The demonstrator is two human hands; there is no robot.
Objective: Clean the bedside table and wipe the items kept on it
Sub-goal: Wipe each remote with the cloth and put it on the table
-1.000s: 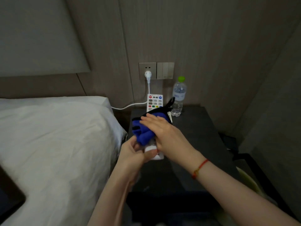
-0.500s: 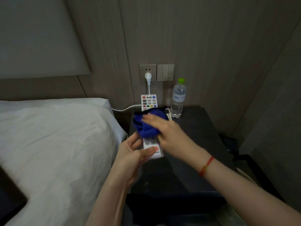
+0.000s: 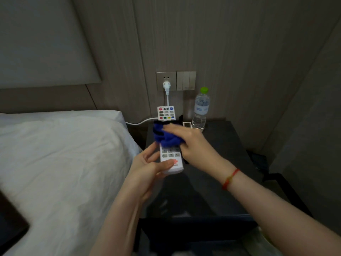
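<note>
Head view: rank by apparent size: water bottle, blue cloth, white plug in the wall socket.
1. water bottle and blue cloth: similar apparent area; the cloth is nearer the camera and partly under the right hand, so unranked.
2. white plug: clearly smallest.

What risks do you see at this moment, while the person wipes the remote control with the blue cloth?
The left hand holds the remote control only by its near end, so pressure from the blue cloth under the right hand might tip it out of the grip. The water bottle stands upright just behind the right hand; a long forward stroke may knock it over.
</note>
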